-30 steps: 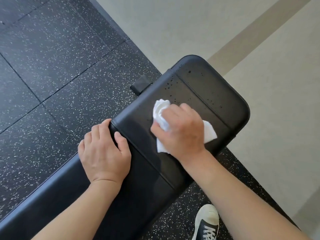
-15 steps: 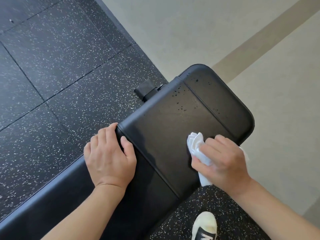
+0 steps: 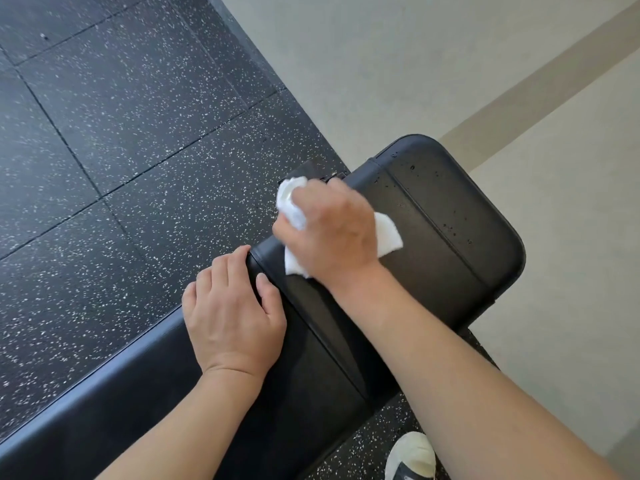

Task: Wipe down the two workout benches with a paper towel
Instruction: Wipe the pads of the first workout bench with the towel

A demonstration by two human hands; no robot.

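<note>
A black padded workout bench (image 3: 450, 244) runs from the lower left to the upper right of the head view. Droplets dot its far end. My right hand (image 3: 332, 230) presses a crumpled white paper towel (image 3: 386, 233) onto the pad near the bench's left edge, fingers closed on it. My left hand (image 3: 232, 313) lies flat on the left edge of the bench at the seam between two pads, fingers curled over the side. Only one bench is in view.
Black speckled rubber floor tiles (image 3: 121, 168) lie left of the bench. Pale smooth floor (image 3: 571, 220) with a tan stripe lies to the right. A black bench foot (image 3: 304, 169) pokes out beside the towel. My white-toed shoe (image 3: 412, 455) stands at the bottom edge.
My right hand swept the paper towel from the bench's middle to its right edge, then back across to the left edge. My left hand stayed in place on the seam.
</note>
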